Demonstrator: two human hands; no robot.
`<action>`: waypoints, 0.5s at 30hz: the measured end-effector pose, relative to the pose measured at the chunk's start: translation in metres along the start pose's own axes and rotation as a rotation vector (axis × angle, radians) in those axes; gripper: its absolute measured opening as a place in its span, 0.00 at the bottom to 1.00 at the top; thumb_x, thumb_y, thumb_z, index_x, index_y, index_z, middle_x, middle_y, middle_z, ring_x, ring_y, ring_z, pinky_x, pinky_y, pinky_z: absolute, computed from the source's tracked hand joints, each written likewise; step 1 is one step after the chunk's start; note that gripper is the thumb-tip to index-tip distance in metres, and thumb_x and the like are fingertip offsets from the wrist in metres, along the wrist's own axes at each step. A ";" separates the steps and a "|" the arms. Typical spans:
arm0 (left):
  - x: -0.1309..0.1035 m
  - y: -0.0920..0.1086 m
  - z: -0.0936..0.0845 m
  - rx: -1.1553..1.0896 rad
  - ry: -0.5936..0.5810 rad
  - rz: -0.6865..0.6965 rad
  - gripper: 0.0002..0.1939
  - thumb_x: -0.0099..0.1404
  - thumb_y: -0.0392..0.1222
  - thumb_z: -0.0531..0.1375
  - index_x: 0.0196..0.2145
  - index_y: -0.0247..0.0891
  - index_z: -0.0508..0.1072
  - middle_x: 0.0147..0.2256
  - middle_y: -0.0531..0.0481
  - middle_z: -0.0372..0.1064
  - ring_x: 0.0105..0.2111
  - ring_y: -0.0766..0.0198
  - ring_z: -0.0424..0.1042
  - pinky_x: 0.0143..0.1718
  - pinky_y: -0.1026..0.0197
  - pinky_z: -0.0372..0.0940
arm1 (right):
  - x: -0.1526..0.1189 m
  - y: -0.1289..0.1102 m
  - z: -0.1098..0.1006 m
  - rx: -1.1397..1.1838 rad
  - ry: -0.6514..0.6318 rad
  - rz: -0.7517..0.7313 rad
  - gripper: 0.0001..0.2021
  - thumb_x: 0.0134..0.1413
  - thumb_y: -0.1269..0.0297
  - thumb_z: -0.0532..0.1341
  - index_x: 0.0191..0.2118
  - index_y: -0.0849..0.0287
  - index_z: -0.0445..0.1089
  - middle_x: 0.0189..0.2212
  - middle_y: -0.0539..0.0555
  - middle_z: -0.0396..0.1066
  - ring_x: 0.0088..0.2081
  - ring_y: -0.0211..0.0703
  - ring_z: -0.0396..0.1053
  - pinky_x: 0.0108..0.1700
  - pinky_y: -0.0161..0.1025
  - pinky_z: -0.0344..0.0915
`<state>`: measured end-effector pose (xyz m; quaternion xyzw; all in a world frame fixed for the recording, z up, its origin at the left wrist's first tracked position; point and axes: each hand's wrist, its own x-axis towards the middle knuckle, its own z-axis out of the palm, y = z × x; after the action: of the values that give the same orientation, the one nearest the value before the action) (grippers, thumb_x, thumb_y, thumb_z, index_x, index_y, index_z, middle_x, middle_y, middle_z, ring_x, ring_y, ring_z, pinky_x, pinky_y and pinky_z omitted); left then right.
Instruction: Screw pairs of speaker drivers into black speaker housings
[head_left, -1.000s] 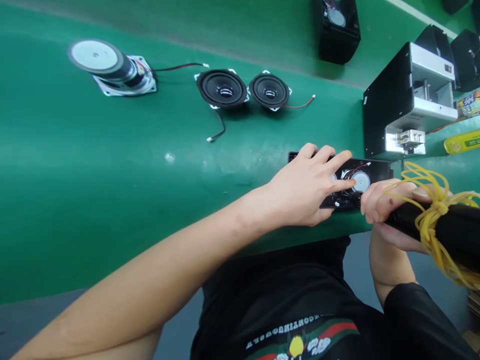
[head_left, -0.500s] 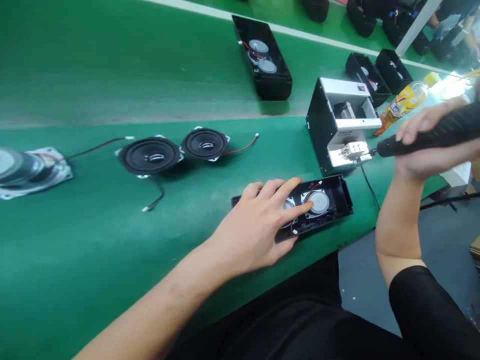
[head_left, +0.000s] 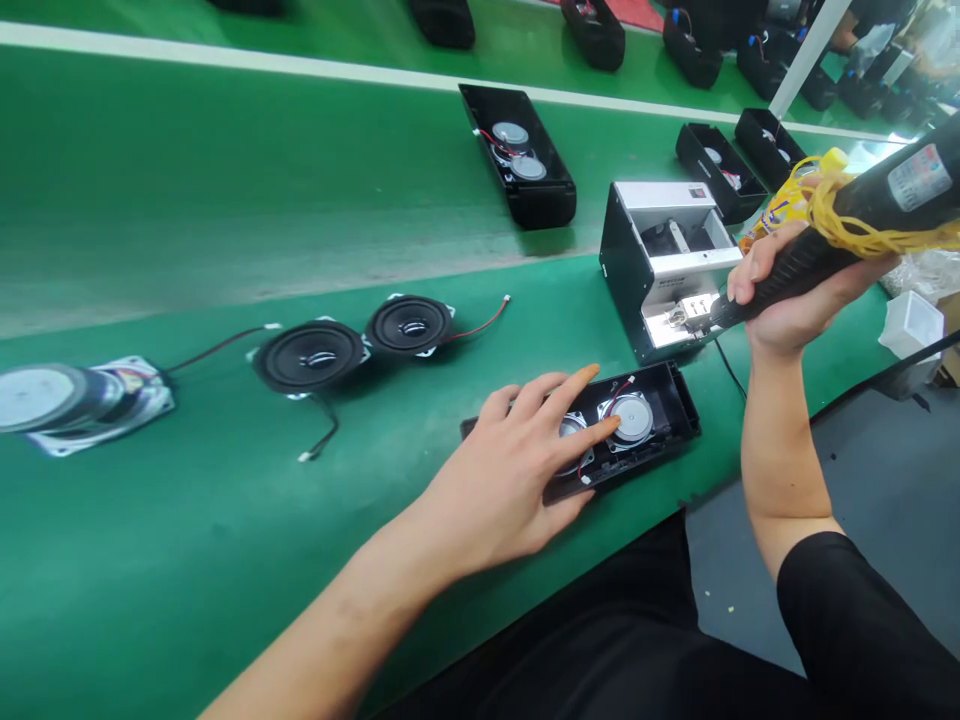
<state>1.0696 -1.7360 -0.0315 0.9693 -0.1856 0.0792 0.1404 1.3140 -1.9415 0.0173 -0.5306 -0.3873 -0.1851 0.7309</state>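
Note:
My left hand (head_left: 517,460) lies with spread fingers over a black speaker housing (head_left: 679,405) on the green bench. One fingertip touches a round silver driver (head_left: 631,418) inside it, and the thumb rests along the near side. My right hand (head_left: 802,290) is wrapped round a black electric screwdriver (head_left: 787,268) with yellow cord coiled about it. The tool's tip is at the front plate of a silver and black screw feeder (head_left: 660,270). Short red wires with white plugs lie in the housing.
Two black speakers (head_left: 311,355) (head_left: 410,325) and a larger magnet-up speaker (head_left: 97,400) lie at left. Another housing (head_left: 525,160) stands behind. A yellow-labelled bottle (head_left: 784,210) and a white bin (head_left: 911,325) are at right. Several housings line the far side.
The screwdriver in my right hand has moved left and inward, its tip now against the feeder's front. My left hand stays on the housing. The camera view has shifted slightly.

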 end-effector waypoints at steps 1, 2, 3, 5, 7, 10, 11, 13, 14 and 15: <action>-0.002 0.000 -0.001 0.007 0.023 0.012 0.33 0.67 0.46 0.68 0.69 0.47 0.76 0.79 0.28 0.56 0.70 0.25 0.67 0.63 0.23 0.69 | -0.001 -0.002 0.000 0.026 0.006 -0.005 0.38 0.63 0.20 0.62 0.27 0.54 0.65 0.20 0.46 0.56 0.15 0.32 0.55 0.16 0.33 0.52; -0.005 -0.001 -0.002 0.014 0.047 0.021 0.35 0.67 0.48 0.69 0.71 0.47 0.74 0.79 0.27 0.54 0.72 0.24 0.64 0.65 0.20 0.67 | -0.002 -0.005 0.001 0.040 0.012 -0.009 0.36 0.63 0.22 0.63 0.27 0.54 0.65 0.21 0.46 0.57 0.15 0.33 0.56 0.16 0.33 0.53; -0.010 -0.002 -0.003 0.019 0.065 0.020 0.37 0.68 0.50 0.70 0.72 0.47 0.72 0.80 0.27 0.53 0.73 0.24 0.63 0.67 0.18 0.64 | -0.004 -0.010 0.002 0.049 0.023 -0.006 0.35 0.62 0.23 0.64 0.28 0.54 0.66 0.21 0.46 0.57 0.15 0.33 0.57 0.16 0.34 0.53; -0.021 -0.004 -0.004 0.019 0.088 -0.002 0.39 0.68 0.54 0.71 0.73 0.47 0.70 0.80 0.27 0.53 0.74 0.25 0.61 0.70 0.16 0.60 | -0.009 -0.022 0.005 0.065 0.053 0.021 0.35 0.60 0.22 0.65 0.29 0.53 0.67 0.20 0.46 0.58 0.15 0.34 0.57 0.16 0.34 0.52; -0.034 -0.007 -0.002 0.004 0.096 -0.041 0.38 0.69 0.58 0.70 0.72 0.48 0.70 0.79 0.29 0.53 0.74 0.26 0.61 0.71 0.17 0.60 | -0.013 -0.037 0.008 0.090 0.063 0.089 0.35 0.57 0.23 0.68 0.28 0.54 0.69 0.19 0.45 0.58 0.14 0.34 0.58 0.15 0.34 0.53; -0.049 -0.011 0.004 -0.033 0.107 -0.073 0.35 0.72 0.60 0.68 0.71 0.47 0.71 0.79 0.28 0.54 0.74 0.25 0.61 0.69 0.20 0.64 | -0.012 -0.062 0.010 0.121 0.085 0.074 0.29 0.63 0.32 0.69 0.28 0.55 0.69 0.19 0.45 0.57 0.15 0.32 0.60 0.18 0.31 0.56; -0.052 -0.012 0.005 -0.046 0.106 -0.081 0.34 0.73 0.59 0.67 0.71 0.46 0.71 0.78 0.28 0.54 0.74 0.25 0.61 0.68 0.20 0.66 | -0.011 -0.070 0.010 0.115 0.065 0.062 0.27 0.64 0.36 0.69 0.27 0.55 0.68 0.19 0.45 0.56 0.16 0.32 0.61 0.19 0.30 0.57; -0.053 -0.012 0.007 -0.066 0.101 -0.081 0.31 0.75 0.57 0.67 0.69 0.44 0.73 0.78 0.27 0.55 0.73 0.25 0.61 0.66 0.22 0.69 | -0.008 -0.085 0.008 0.090 -0.012 0.063 0.27 0.62 0.43 0.74 0.25 0.55 0.64 0.18 0.43 0.53 0.15 0.30 0.59 0.20 0.31 0.60; -0.053 -0.012 0.008 -0.074 0.095 -0.078 0.29 0.76 0.55 0.66 0.69 0.44 0.74 0.77 0.27 0.56 0.73 0.26 0.62 0.66 0.23 0.70 | -0.008 -0.092 0.006 0.089 -0.081 0.077 0.29 0.60 0.45 0.76 0.23 0.55 0.61 0.18 0.42 0.52 0.14 0.29 0.56 0.18 0.32 0.60; -0.051 -0.012 0.008 -0.080 0.092 -0.077 0.27 0.76 0.53 0.66 0.68 0.44 0.74 0.77 0.27 0.57 0.72 0.27 0.63 0.65 0.24 0.70 | -0.009 -0.097 0.003 0.091 -0.133 0.094 0.31 0.57 0.47 0.79 0.22 0.54 0.58 0.17 0.42 0.51 0.13 0.29 0.52 0.17 0.34 0.61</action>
<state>1.0277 -1.7106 -0.0526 0.9647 -0.1444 0.1105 0.1905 1.2413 -1.9759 0.0723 -0.5254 -0.4175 -0.0970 0.7350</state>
